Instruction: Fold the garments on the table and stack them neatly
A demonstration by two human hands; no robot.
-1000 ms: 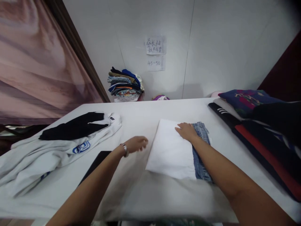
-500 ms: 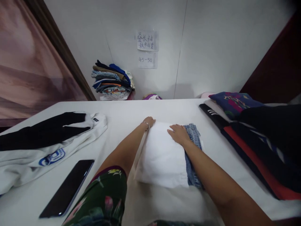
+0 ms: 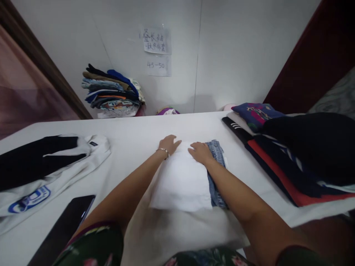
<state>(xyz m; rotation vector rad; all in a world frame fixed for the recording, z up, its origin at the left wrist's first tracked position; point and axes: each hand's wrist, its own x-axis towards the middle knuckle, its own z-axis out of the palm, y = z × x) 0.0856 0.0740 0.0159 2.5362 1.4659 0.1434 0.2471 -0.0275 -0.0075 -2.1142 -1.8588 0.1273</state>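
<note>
The setting is resembling an indoor clothes-handling workroom; whether it is serving a home or a business cannot be told. A broad white bench (image 3: pixel 130 129) is providing the work surface. A garment pile (image 3: pixel 277 147) is occupying its right side, and a black-and-white garment (image 3: pixel 55 159) is spreading over its left side. Beyond its far edge, a clothes stack (image 3: pixel 113 92) is standing before a plain wall (image 3: pixel 235 55). Above that edge, two handwritten paper notes (image 3: pixel 157 40) are hanging, the lower one reading "45-50".
</note>
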